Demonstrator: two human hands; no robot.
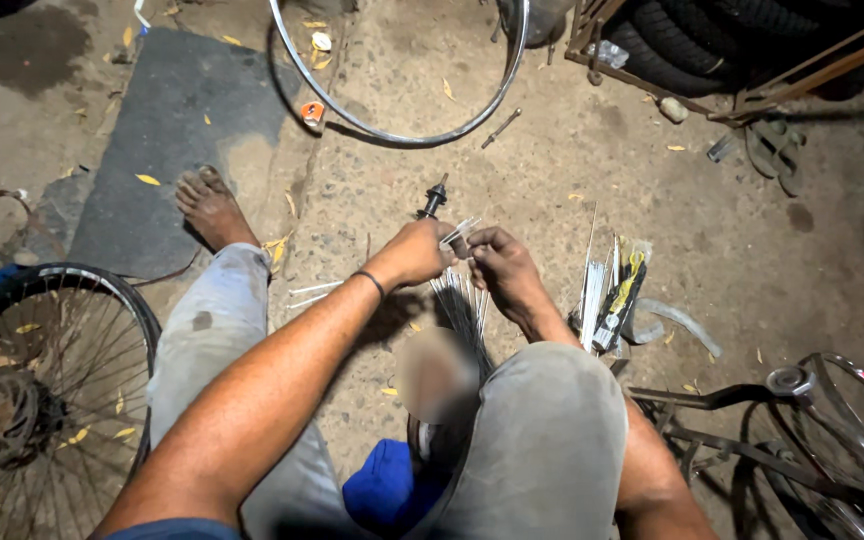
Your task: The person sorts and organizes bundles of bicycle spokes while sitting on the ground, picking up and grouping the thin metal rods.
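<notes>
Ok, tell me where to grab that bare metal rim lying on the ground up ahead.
Grip the bare metal rim at its near arc, coming from above. It lies flat on the ground with no spokes inside, and that arc curves closest to the hands; fingers can wrap the thin hoop there.

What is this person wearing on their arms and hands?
Both arms are bare, with no sleeves in view and no gloves. The left hand has a thin dark band around its wrist. The right hand wears nothing visible: no ring, watch or band.

Dim, warm light; dark, distorted edges
</notes>
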